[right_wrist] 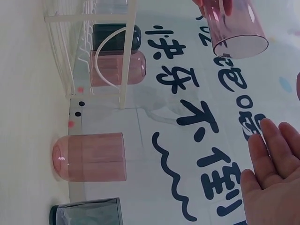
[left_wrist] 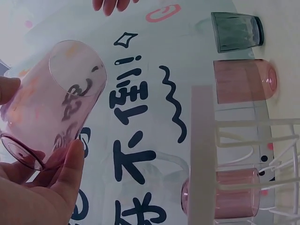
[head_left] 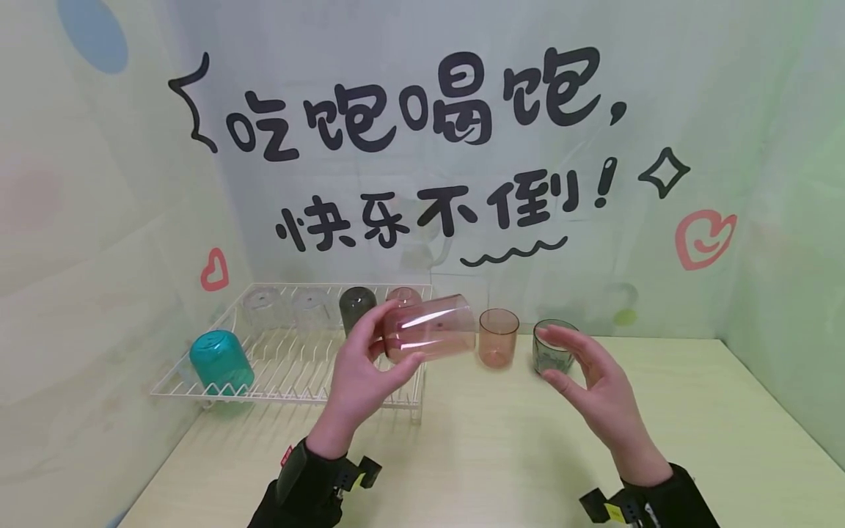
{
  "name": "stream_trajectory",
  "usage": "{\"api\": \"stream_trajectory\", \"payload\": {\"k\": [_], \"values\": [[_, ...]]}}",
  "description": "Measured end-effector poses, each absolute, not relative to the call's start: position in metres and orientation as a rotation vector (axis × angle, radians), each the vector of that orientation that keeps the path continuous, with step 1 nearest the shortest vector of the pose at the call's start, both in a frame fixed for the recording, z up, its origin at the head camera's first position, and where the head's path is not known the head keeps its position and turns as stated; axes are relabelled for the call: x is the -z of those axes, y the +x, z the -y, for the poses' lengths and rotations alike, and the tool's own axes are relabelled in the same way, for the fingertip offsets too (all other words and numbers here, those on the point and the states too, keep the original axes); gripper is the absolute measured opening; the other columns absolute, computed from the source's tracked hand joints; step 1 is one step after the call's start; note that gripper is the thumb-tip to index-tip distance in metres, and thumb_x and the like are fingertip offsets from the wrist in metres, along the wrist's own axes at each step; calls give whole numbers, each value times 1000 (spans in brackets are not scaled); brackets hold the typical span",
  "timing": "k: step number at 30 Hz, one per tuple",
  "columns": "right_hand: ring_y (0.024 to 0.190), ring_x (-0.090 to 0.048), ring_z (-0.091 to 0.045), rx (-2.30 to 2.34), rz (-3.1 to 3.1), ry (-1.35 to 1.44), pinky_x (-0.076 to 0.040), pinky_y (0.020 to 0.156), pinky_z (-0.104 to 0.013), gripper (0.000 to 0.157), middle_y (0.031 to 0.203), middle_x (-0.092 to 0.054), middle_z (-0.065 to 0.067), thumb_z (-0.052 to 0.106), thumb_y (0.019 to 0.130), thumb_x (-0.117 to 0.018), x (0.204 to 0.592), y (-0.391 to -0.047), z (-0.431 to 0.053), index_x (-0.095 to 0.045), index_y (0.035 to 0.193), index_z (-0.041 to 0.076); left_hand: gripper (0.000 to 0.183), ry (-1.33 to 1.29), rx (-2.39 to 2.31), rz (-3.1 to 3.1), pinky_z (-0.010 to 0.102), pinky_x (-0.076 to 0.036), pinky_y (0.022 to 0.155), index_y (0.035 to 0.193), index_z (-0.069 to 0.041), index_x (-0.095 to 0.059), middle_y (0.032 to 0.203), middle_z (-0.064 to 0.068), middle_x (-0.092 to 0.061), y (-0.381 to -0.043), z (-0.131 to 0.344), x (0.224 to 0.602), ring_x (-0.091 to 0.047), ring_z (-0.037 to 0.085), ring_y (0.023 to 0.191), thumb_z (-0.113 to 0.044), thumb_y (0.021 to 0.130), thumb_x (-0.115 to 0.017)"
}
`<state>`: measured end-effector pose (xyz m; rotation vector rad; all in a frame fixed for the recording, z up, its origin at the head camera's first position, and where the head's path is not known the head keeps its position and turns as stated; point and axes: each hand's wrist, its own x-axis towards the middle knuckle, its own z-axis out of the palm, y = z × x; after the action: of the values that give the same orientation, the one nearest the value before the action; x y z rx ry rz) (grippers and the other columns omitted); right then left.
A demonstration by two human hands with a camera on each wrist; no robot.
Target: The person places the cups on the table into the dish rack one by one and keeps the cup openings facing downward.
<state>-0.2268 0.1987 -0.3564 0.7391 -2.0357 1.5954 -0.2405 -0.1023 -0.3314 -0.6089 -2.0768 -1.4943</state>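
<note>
A clear pink glass (head_left: 432,328) lies sideways in the air, its mouth toward the right. My left hand (head_left: 363,374) grips it near the base, thumb below and fingers behind; the left wrist view shows the fingers around the pink glass (left_wrist: 65,103) from close by. My right hand (head_left: 604,392) is raised to the right with fingers spread in a loose curve and nothing between them. In the head view it overlaps a grey-green glass (head_left: 553,352) standing on the table. Beside that stands an upright amber-pink glass (head_left: 498,341).
On the left, a white wire drying rack (head_left: 297,396) carries upside-down glasses: a teal one (head_left: 221,359) at the front, a dark grey one (head_left: 356,304), a pink one (head_left: 404,295) and clear ones (head_left: 264,304) along the back. A lettered cloth (head_left: 370,242) hangs behind the table (head_left: 488,455).
</note>
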Motion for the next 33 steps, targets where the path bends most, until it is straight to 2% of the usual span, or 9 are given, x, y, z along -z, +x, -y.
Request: {"api": "stream_trajectory", "payload": {"k": [16,23,33], "values": [[119,-44,-13,-1494,2102,722,-26,104,-20,55,126,-54,-12,-2,77,-66,364,-229,-210,-50,129,4,68,-510,1431,2121,28,-50,81,131,-21,-46,115,-2,-55,-242,122,337,-53,14,95,-28,71,-76],[118,-44,-8,-1420,2163,678,-26,102,-16,55,125,-56,-7,5,77,-68,368,-230,-215,-51,129,10,68,-475,1404,2147,26,-50,81,132,-17,-47,109,0,-55,-242,128,336,-53,12,87,-27,71,-76],[120,-42,-4,-1324,2223,627,-26,100,-13,58,126,-55,-2,10,76,-71,376,-230,-221,-50,130,15,69,-433,1345,2191,26,-49,80,132,-20,-46,115,-1,-53,-242,139,338,-52,13,91,-27,71,-76]]}}
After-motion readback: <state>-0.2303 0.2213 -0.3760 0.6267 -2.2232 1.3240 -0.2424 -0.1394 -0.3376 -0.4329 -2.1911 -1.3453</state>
